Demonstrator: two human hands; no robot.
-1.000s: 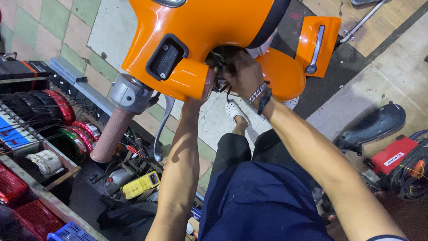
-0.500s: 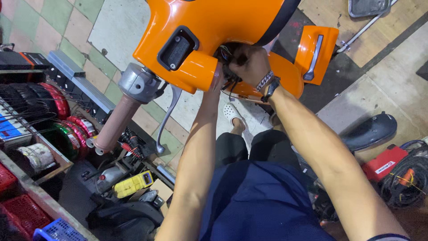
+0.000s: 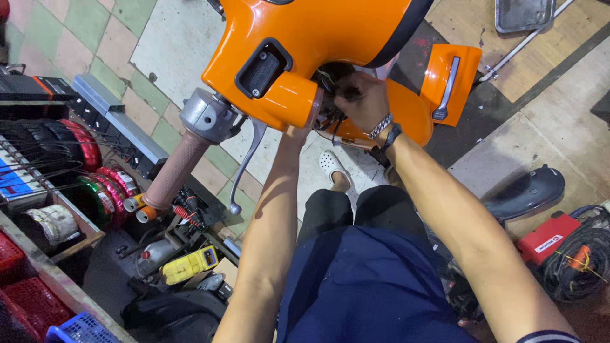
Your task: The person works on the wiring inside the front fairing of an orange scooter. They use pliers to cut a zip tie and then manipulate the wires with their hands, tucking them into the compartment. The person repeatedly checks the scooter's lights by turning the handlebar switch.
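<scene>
right hand [image 3: 362, 101] – fingers pinched on dark wires [image 3: 330, 79] in the opening under the orange handlebar housing [image 3: 318, 38] | left hand [image 3: 298, 130] – beneath the housing, fingers hidden, grip unclear | handlebar's long axis ran down-left to the grip [image 3: 171, 178]

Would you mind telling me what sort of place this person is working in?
Most likely a scooter repair workshop: an orange scooter handlebar housing is being worked on, wire spools and a yellow meter lie beside it, and coiled cables rest on the floor.
</scene>
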